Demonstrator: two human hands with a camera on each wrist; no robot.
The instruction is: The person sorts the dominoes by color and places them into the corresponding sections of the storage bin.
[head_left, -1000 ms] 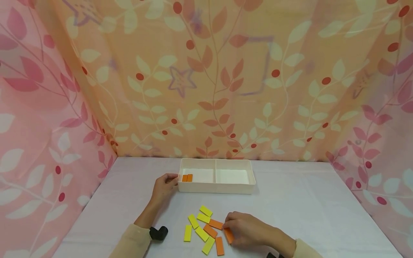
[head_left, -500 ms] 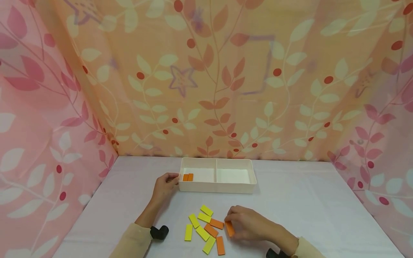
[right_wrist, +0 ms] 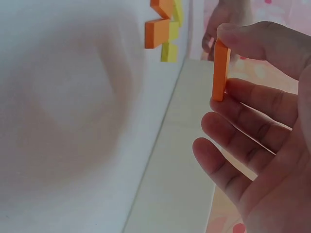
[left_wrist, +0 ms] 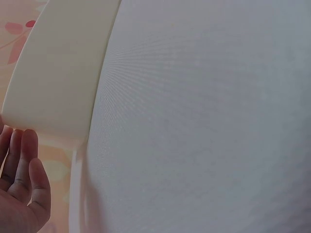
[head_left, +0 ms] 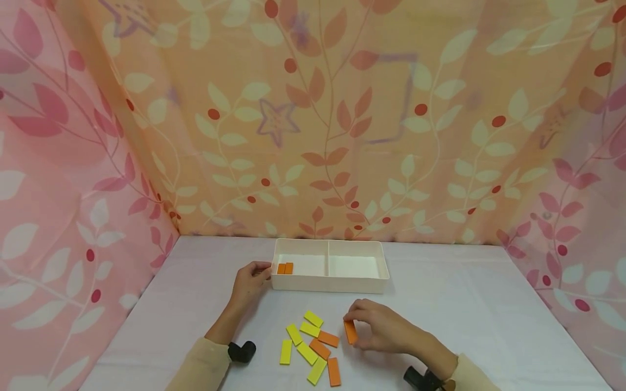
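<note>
My right hand pinches an orange rectangular block between thumb and fingertips. In the right wrist view, the orange block is held by its two ends, lifted above the white cloth. The other fingers are extended below it. My left hand is at the left end of a white two-compartment tray; in the left wrist view, fairly straight fingers touch its end wall. Two orange blocks lie side by side in the tray's left compartment, in its front left corner. The right compartment holds nothing.
Several yellow blocks and a few orange blocks lie loosely grouped on the white cloth, in front of the tray and between the forearms. A patterned curtain stands right behind the tray. Black wrist cameras sit on both wrists.
My right hand has lifted the orange block and moved it away from the group, slightly right and toward the tray. The left hand has stayed at the tray's end.
</note>
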